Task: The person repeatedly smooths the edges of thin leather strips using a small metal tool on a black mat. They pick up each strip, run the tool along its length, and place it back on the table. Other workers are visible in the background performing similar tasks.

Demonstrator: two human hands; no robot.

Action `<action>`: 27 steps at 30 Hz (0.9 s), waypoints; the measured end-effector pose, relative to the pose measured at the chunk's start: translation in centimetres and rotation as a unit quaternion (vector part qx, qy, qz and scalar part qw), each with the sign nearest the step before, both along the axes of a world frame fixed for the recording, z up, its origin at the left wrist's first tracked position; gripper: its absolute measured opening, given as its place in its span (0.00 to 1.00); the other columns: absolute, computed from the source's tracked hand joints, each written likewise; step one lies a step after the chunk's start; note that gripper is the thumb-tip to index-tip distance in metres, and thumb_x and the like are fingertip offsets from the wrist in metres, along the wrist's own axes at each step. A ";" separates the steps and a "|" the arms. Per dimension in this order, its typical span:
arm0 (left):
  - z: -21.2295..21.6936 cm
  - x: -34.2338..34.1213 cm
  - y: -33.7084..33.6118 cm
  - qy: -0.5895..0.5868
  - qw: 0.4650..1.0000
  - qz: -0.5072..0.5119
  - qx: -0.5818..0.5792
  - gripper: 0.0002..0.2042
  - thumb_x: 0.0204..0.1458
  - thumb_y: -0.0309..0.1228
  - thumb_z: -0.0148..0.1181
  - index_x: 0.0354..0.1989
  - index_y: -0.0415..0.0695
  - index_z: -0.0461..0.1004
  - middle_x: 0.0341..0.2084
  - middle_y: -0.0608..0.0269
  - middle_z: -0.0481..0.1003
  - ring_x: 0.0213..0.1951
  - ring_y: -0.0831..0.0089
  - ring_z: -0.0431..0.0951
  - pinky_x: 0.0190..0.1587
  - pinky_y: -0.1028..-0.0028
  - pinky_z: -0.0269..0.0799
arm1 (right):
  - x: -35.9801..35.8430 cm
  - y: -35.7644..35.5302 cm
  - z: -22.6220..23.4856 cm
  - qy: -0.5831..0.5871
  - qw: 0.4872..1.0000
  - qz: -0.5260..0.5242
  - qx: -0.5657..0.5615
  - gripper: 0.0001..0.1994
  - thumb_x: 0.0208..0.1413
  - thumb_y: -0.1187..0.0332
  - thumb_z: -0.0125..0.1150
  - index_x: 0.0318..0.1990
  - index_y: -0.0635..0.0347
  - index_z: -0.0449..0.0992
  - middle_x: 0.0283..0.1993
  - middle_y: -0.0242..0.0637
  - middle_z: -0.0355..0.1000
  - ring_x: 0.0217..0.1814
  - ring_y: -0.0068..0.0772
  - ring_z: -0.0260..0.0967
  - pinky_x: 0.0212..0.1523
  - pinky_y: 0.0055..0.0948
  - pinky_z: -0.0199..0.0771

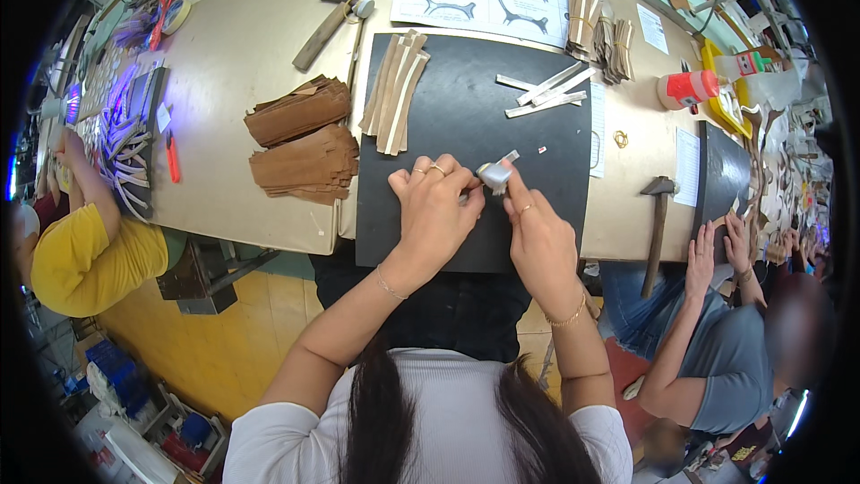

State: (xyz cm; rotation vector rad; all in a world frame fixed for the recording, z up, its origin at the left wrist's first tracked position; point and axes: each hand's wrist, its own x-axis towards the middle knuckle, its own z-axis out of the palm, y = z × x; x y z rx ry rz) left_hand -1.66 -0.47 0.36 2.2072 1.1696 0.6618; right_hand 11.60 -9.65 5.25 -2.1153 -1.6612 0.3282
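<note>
On black mat (466, 116), both hands (488, 215) pinch one pale strip (495, 174).

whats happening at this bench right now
A person seated at a workbench has both hands over a black mat. The right hand pinches a small grey piece, and the left hand meets it at the same spot. Tan strips and pale strips lie farther back on the mat, with stacks of brown cut pieces to the left. Other people work on either side.

White short sleeves, long dark hair, rings on left hand (434, 206), thin bracelets, ring on right hand (537, 237)
</note>
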 end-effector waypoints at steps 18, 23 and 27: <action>-0.3 -1.2 -0.6 -0.027 0.999 0.016 0.008 0.05 0.46 0.31 0.72 0.31 0.49 0.83 0.31 0.73 0.74 0.39 0.69 0.70 0.48 0.65 0.53 | -0.5 -0.7 -0.3 -0.024 0.999 -0.022 -0.041 0.25 0.66 0.68 0.58 0.71 0.47 0.69 0.33 0.40 0.72 0.27 0.47 0.76 0.28 0.41 0.77; -0.3 -0.9 -0.5 -0.020 1.000 0.013 0.010 0.03 0.46 0.29 0.71 0.28 0.48 0.82 0.29 0.73 0.74 0.39 0.69 0.70 0.47 0.65 0.53 | -0.2 -0.5 -0.1 -0.034 0.999 -0.017 -0.033 0.25 0.66 0.69 0.58 0.71 0.47 0.68 0.33 0.40 0.72 0.27 0.47 0.75 0.28 0.41 0.77; -0.2 -0.8 -0.7 -0.013 1.000 0.014 0.015 0.04 0.45 0.29 0.71 0.27 0.48 0.80 0.29 0.72 0.74 0.39 0.68 0.70 0.47 0.64 0.53 | -0.9 -0.9 0.3 0.034 0.998 -0.030 0.041 0.26 0.66 0.69 0.58 0.71 0.47 0.68 0.33 0.40 0.71 0.27 0.46 0.75 0.27 0.41 0.76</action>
